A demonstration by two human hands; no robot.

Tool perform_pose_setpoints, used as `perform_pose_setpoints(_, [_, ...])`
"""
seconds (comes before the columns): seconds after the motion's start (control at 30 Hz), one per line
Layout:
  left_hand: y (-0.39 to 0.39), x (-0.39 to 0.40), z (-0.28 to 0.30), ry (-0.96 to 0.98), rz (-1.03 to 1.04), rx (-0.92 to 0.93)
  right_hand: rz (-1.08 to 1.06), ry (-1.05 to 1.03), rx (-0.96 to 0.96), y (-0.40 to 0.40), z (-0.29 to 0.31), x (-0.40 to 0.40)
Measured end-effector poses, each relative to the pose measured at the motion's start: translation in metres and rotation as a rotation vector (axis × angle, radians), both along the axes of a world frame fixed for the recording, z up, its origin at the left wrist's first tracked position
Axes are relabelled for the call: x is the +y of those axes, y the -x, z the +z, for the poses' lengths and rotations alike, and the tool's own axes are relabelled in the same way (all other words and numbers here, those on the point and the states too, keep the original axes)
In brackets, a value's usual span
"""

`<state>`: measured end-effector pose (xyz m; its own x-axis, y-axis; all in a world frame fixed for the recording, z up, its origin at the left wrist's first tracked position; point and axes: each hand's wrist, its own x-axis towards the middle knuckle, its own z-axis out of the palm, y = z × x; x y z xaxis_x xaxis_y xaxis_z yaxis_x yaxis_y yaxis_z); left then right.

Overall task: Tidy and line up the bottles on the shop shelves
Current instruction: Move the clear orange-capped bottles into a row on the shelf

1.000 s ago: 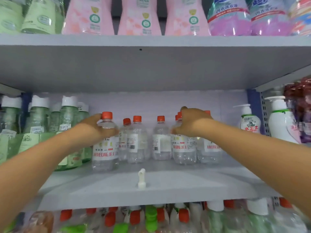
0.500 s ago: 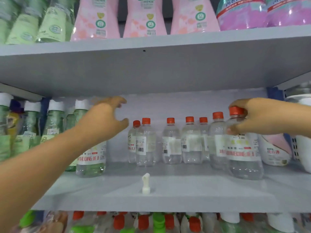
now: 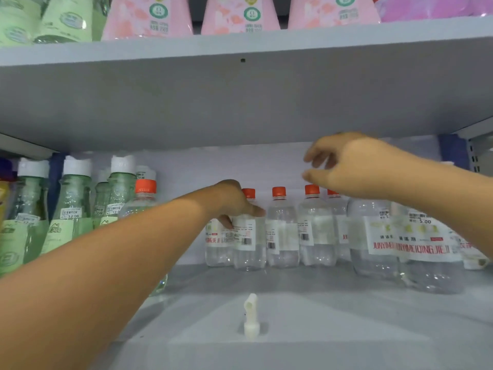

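Several clear bottles with orange caps stand on the grey middle shelf (image 3: 320, 311). My left hand (image 3: 234, 202) reaches to the back row and wraps around a clear bottle (image 3: 246, 236) there, thumb on one side and fingers on the other. My right hand (image 3: 352, 166) hovers above the caps with fingers spread and empty, just under the upper shelf. Two larger-looking front bottles (image 3: 424, 252) stand at the right, partly behind my right forearm. Another orange-capped bottle (image 3: 142, 196) stands at the left, mostly hidden by my left arm.
Green bottles with white caps (image 3: 72, 206) fill the left of the shelf. A small white plastic peg (image 3: 250, 319) sticks up from the shelf front. Pink pouches (image 3: 240, 14) and green packs line the upper shelf (image 3: 240, 89), which hangs low overhead.
My left hand left the bottle at the left and reached right to grip a back-row bottle. My right hand let go of the front right bottle and lifted up and left, open.
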<state>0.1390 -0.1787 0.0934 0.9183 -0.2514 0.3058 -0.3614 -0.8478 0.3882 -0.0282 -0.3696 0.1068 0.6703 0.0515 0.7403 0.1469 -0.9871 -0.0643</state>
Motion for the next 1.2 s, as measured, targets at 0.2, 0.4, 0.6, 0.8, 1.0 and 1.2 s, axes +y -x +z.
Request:
perform_pose_setpoints(0.2, [-0.008,0.004,0.034,-0.101,0.163,-0.264,0.095,0.144,0.173,-0.087,0.013,0.043])
perform_pose_setpoints(0.4, [-0.026,0.016,0.022,-0.178,0.138,0.027,-0.007,0.213,0.487,-0.146,0.033,0.065])
perform_pose_setpoints(0.6, [-0.034,0.026,0.009,0.011,0.143,0.058,-0.022,0.263,0.512,-0.169,0.038,0.073])
perform_pose_setpoints(0.8, [-0.036,0.031,0.005,0.060,0.169,0.042,0.023,0.207,0.493,-0.191,0.029,0.066])
perform_pose_setpoints(1.0, [-0.034,0.036,0.004,0.161,0.182,0.047,0.072,0.153,0.496,-0.194,0.029,0.055])
perform_pose_setpoints(1.2, [-0.036,0.036,0.002,0.154,0.207,-0.035,-0.003,0.180,0.347,-0.202,0.019,0.060])
